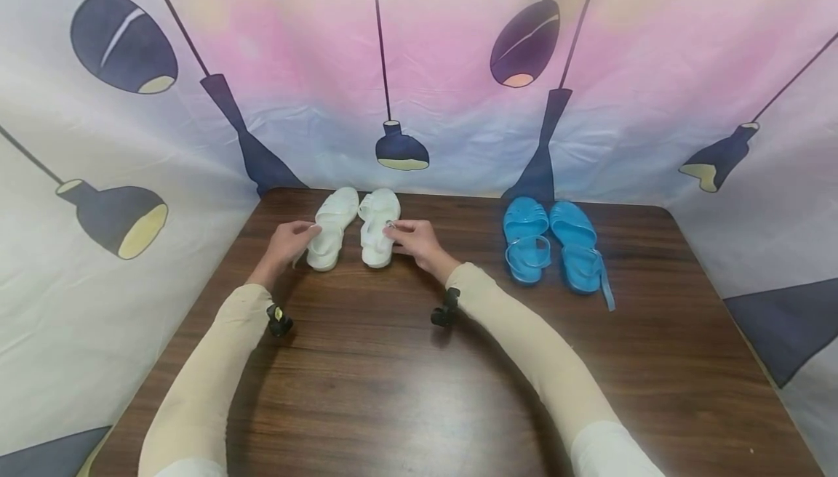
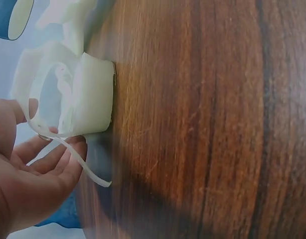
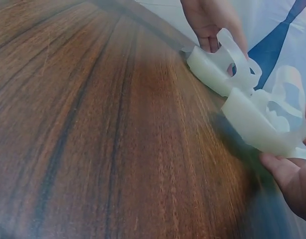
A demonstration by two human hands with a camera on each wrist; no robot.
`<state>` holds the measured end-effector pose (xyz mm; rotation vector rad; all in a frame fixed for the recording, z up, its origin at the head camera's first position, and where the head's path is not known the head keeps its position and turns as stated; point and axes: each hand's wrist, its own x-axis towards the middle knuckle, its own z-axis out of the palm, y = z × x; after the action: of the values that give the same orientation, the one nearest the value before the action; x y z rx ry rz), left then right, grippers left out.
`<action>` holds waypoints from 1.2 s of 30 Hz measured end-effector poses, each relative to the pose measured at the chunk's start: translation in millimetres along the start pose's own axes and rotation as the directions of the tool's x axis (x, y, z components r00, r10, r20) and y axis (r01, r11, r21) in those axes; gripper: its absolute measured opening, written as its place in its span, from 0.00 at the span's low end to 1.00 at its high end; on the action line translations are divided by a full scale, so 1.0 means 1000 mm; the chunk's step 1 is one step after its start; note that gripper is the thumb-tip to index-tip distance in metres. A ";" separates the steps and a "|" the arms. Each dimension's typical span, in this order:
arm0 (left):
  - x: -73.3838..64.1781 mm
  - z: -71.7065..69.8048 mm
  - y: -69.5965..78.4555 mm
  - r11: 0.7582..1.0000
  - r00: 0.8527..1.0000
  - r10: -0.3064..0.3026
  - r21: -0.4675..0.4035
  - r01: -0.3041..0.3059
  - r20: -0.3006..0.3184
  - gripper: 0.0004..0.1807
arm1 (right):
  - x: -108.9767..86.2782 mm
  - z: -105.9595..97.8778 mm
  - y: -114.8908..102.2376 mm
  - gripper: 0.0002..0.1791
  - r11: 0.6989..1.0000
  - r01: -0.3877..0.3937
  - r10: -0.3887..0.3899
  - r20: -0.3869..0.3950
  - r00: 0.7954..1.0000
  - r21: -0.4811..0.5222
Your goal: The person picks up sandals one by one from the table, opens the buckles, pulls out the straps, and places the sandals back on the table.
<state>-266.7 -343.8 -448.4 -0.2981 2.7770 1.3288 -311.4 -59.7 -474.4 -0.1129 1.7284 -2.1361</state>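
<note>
Two white sandals stand side by side at the back left of the table, toes pointing to the back. My left hand (image 1: 288,244) holds the ankle strap of the left white sandal (image 1: 334,215) at its outer side. In the left wrist view the strap's loose end (image 2: 88,169) hangs past the fingers (image 2: 63,162). My right hand (image 1: 419,239) pinches the ankle strap of the right white sandal (image 1: 377,248) by its small metal buckle (image 1: 390,225). From the right wrist view, the right fingers also lie against that sandal's heel side.
A pair of blue sandals stands at the back right: the left one (image 1: 526,222) has its strap looped, the right one (image 1: 572,226) has its strap trailing onto the brown wooden table (image 1: 419,361). Behind hangs a cloth (image 1: 445,48) printed with lamps. Each wrist carries a small black camera.
</note>
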 end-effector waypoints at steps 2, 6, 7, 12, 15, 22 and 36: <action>0.001 0.001 0.001 1.000 1.000 -0.005 0.007 0.005 0.007 0.34 | 0.000 0.000 0.000 0.21 1.000 -0.009 0.009 0.004 1.000 -0.010; 0.001 0.001 0.001 0.999 0.999 -0.037 0.017 0.037 0.004 0.35 | 0.000 0.001 -0.001 0.22 0.999 -0.028 0.028 0.009 1.000 -0.036; 0.002 0.002 0.002 0.999 0.999 -0.048 0.016 0.048 0.000 0.35 | 0.000 0.001 -0.001 0.22 0.999 -0.030 0.030 0.009 1.000 -0.042; 0.002 0.001 0.002 0.997 0.997 -0.071 0.015 0.071 -0.010 0.34 | 0.001 0.002 -0.001 0.22 0.997 -0.040 0.040 0.001 0.999 -0.061; 0.002 0.000 0.002 0.998 0.998 -0.069 0.013 0.069 -0.009 0.34 | 0.002 0.001 0.000 0.22 0.996 -0.054 0.053 -0.004 0.999 -0.072; 0.000 0.001 0.002 0.998 0.999 -0.048 -0.044 0.047 -0.022 0.35 | -0.001 -0.004 0.000 0.22 0.992 -0.071 0.071 0.003 0.997 -0.102; 0.000 -0.001 0.010 0.972 0.986 -0.142 -0.200 0.123 -0.082 0.35 | -0.008 -0.018 -0.010 0.22 0.981 0.029 -0.030 -0.001 1.000 -0.190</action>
<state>-268.5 -338.7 -440.1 -0.5607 2.6475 1.5932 -312.4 -38.5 -467.4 -0.1879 1.9417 -1.9880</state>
